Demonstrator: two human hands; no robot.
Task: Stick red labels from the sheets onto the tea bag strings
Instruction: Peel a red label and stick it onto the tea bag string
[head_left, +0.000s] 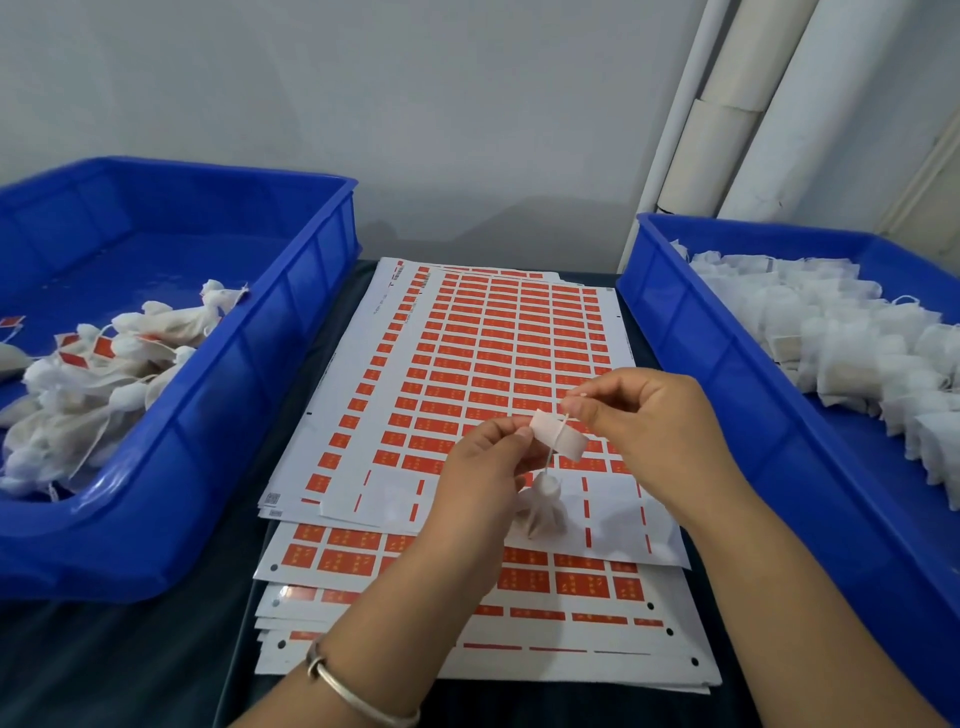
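- The left hand (485, 467) has its fingers curled, the thumb and fingertips pinching the left end of a label (558, 440) seen from its pale, whitish back.
- The right hand (654, 415) also curls its fingers; the thumb and forefinger pinch the thin white string (551, 457) at its top, just beside the label's upper edge.
- The string runs down across the label's middle, touching it, and the label looks bent slightly around it.
- A tea bag (540, 512) hangs from the string below both hands: a small gathered pouch of soft, translucent white mesh with pale contents, over the top sheet (467, 364).
- The sheets form a fanned stack of glossy white backing paper on a dark tablecloth (156, 665), printed with a grid of small red rectangles; the nearest rows of the top sheet are peeled, leaving only thin red strips.
- The left bin (218, 395), of smooth blue plastic, holds tea bags that already carry red tags.
- The right bin (727, 395), of the same blue plastic, holds a heap of plain white bags.
- A thin metal bangle (353, 693) circles the left wrist.
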